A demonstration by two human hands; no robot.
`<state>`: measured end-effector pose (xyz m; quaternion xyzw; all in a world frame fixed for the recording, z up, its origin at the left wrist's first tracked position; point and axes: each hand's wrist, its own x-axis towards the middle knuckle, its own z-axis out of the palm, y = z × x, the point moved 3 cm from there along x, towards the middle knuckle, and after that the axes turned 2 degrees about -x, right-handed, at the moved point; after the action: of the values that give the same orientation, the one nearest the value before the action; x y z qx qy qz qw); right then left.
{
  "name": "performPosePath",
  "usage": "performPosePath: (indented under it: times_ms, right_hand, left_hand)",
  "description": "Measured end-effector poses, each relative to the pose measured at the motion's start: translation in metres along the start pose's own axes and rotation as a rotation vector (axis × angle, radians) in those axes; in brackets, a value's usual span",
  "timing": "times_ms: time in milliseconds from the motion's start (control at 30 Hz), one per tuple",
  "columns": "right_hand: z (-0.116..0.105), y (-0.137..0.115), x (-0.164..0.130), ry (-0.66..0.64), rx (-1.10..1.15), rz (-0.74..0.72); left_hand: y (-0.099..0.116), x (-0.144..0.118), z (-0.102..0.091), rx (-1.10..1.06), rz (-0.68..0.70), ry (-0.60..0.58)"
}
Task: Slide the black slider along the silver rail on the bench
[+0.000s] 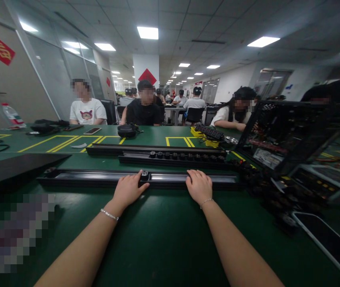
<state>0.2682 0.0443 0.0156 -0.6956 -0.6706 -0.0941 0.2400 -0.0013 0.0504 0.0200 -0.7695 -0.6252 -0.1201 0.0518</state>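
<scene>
A broad stretch of bare green table is seen between the person and the nearest rail, with free room along the near edge; on the right the space is crowded by an open computer case and a jumble of dark parts beside it.

The nearest rail, a long black strip, is laid flat with its long axis running left to right across the table, parallel to the near edge. The left hand is rested on it, fingers spread loosely and the thumb placed against a small black fitting seated on the rail; nothing is clamped. The right hand is laid palm down on the same rail further right, fingers together and flat, gripping nothing.

Two more black rails are set parallel just behind it, the middle one lined with a row of small black fittings. Beyond them a yellow tray is seen holding a black strip. Other people are seated across the table.
</scene>
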Motion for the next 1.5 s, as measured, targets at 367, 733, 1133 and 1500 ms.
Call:
performPosePath:
  times_ms: [367,733,1133,1500]
  right_hand:
    - [0.001,0.0,0.001,0.009,0.002,0.005]
    - [0.002,0.002,0.001,0.017,0.02,0.015]
    - [0.0,0.001,0.001,0.006,0.031,0.017]
    - [0.0,0.001,0.002,-0.009,0.04,0.026]
  left_hand:
    - [0.006,-0.001,-0.003,0.028,0.005,-0.008]
    - [0.014,-0.006,-0.005,0.039,-0.006,0.007]
    - [0.026,-0.01,0.004,-0.008,0.082,0.141]
    - [0.025,-0.009,0.002,-0.024,0.074,0.142]
